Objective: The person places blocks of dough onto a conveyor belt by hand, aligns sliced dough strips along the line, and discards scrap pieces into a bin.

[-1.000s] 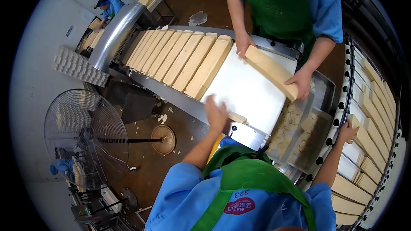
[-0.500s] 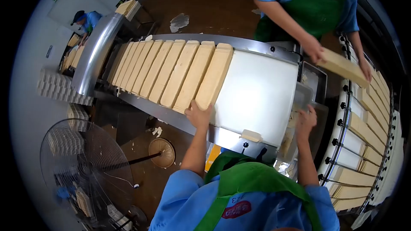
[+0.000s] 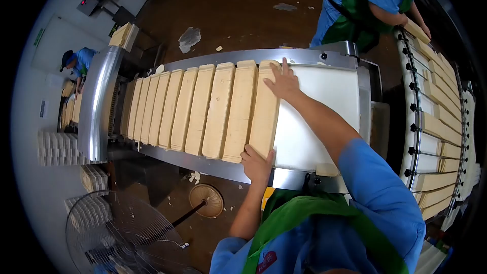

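Note:
A row of long, pale cream slabs (image 3: 217, 109) lies side by side across a white conveyor belt (image 3: 314, 116). My left hand (image 3: 257, 165) grips the near end of the rightmost slab (image 3: 264, 114), thumb on its right side and fingers on its left. At the far end of this slab, my right hand (image 3: 285, 82) lies with fingers spread, touching its top and right edge. A small pale offcut (image 3: 327, 170) sits by the belt's near edge.
A metal hood (image 3: 99, 104) spans the belt's left end. On the right, a second conveyor (image 3: 431, 167) carries more slabs, with a co-worker (image 3: 378, 0) leaning over its far end. A fan (image 3: 127, 233) stands lower left; another person (image 3: 78, 63) works beyond the hood.
My right hand has crossed from the belt's right side to the far end of the rightmost slab. My left hand stays at its near end. The co-worker's carried slab has moved to the second conveyor.

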Demonstrator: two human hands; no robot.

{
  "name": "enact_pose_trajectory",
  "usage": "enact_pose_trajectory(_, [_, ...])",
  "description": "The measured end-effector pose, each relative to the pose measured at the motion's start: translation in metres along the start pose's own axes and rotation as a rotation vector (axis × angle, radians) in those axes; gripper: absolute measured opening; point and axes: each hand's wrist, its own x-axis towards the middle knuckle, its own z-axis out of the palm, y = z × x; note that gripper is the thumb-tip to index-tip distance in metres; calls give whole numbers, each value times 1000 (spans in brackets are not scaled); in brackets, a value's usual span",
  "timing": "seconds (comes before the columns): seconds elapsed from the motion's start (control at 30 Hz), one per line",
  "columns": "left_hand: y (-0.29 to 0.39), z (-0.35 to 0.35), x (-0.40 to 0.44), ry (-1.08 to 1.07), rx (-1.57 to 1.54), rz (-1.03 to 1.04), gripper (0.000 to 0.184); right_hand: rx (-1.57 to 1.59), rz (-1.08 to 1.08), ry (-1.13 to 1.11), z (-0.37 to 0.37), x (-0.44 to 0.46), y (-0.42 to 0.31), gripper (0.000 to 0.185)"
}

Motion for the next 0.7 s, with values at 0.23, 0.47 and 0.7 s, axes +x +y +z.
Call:
enact_pose_trajectory(0.23, [-2,8,0,7,46,72,88,-38,93,-125,-4,6,-27,71])
enact_pose_trajectory(0.47, [26,2,-2,-289,-207,287,90,121,480,40,-51,-45,85,81])
enact_pose_trajectory(0.7, [110,32,-37,-484,-133,408,86,286,682,241,-83,-123,196,94])
